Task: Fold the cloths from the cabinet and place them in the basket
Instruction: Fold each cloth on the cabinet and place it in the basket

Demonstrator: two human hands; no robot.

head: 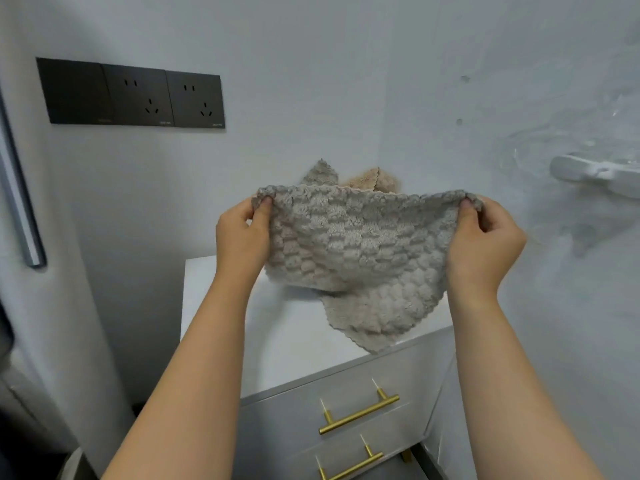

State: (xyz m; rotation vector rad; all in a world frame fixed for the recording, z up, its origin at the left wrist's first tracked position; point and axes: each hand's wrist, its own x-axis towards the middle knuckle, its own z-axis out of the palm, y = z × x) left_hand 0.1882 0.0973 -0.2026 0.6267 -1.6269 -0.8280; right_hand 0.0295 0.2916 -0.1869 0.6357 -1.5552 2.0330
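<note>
A black panel of three plates, two of them with sockets, is mounted on the pale wall at upper left. A grey metal bar is seen along the left edge. A white fixture, blurred by clear film, is fixed to the right wall.

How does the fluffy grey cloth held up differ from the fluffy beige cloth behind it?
The fluffy grey cloth is stretched in the air, pinched at its top corners by the left hand and right hand; the fluffy beige cloth sits bunched by the wall, untouched. The grey one is in plain view; the beige one is mostly hidden behind it. Both look plush.
</note>
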